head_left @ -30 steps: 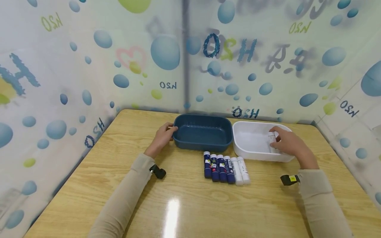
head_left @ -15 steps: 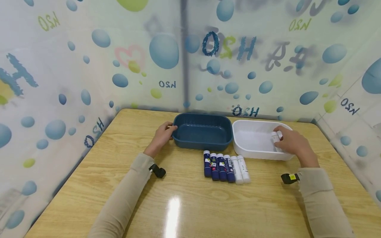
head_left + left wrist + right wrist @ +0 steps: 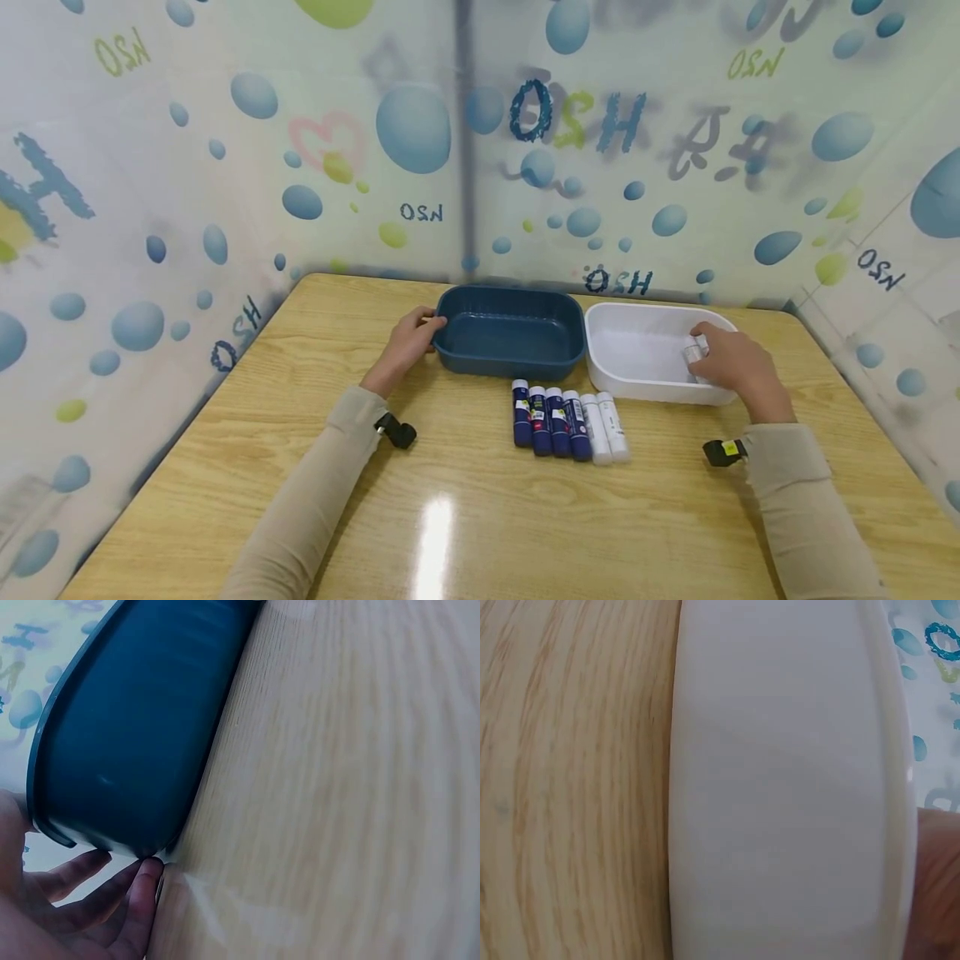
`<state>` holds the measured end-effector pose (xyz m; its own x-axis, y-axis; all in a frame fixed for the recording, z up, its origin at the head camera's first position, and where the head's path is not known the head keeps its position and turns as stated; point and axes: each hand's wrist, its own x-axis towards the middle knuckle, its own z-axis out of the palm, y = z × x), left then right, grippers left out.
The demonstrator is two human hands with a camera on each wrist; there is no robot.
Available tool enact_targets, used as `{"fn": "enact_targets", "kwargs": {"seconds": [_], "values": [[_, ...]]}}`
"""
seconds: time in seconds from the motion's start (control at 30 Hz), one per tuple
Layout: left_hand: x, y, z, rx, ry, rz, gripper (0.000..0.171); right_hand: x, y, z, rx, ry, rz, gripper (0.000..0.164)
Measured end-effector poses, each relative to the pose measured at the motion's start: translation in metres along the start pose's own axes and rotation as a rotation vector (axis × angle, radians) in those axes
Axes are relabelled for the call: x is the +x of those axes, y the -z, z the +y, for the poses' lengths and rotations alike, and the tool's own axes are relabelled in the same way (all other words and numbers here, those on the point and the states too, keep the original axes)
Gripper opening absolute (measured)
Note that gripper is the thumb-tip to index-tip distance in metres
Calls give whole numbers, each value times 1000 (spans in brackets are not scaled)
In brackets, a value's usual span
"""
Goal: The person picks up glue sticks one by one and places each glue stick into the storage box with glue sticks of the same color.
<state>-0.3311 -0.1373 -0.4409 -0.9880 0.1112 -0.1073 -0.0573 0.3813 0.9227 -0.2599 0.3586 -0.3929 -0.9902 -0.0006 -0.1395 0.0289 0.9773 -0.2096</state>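
My left hand (image 3: 411, 342) grips the left end of a dark blue tray (image 3: 510, 367), thumb at the rim. In the left wrist view its fingertips (image 3: 150, 866) touch the tray's outer end wall, low near the table. My right hand (image 3: 735, 362) reaches over the right end of a white tray (image 3: 637, 387) and holds a white glue stick (image 3: 692, 350) inside it, tilted. A second white piece shows beside that stick, mostly hidden by the fingers. In the right wrist view the white tray's wall (image 3: 780, 780) hides the fingers.
Several blue glue sticks (image 3: 558, 425) with white caps lie side by side in front of the trays. Two white glue sticks (image 3: 603, 429) continue that row on the right. The trays stand side by side near the back of the wooden table (image 3: 337, 500), before a patterned curtain (image 3: 360, 125).
My right hand has shifted slightly right with the white glue stick, then lowered a little into the white tray. The left hand stays at the blue tray.
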Motion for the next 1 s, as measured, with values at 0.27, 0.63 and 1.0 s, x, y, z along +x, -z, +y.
{"fn": "enact_targets", "kwargs": {"seconds": [0.27,0.63,1.0], "values": [[0,0,1,11,4,3,50,0,-1,-1,-23,5,23,46],[-1,-1,1,14,7,11,50,-2,-1,-4,-14,-5,5,40],[-2,-1,2,18,2,5,50,-12,17,-19,-10,42,7,46]]}}
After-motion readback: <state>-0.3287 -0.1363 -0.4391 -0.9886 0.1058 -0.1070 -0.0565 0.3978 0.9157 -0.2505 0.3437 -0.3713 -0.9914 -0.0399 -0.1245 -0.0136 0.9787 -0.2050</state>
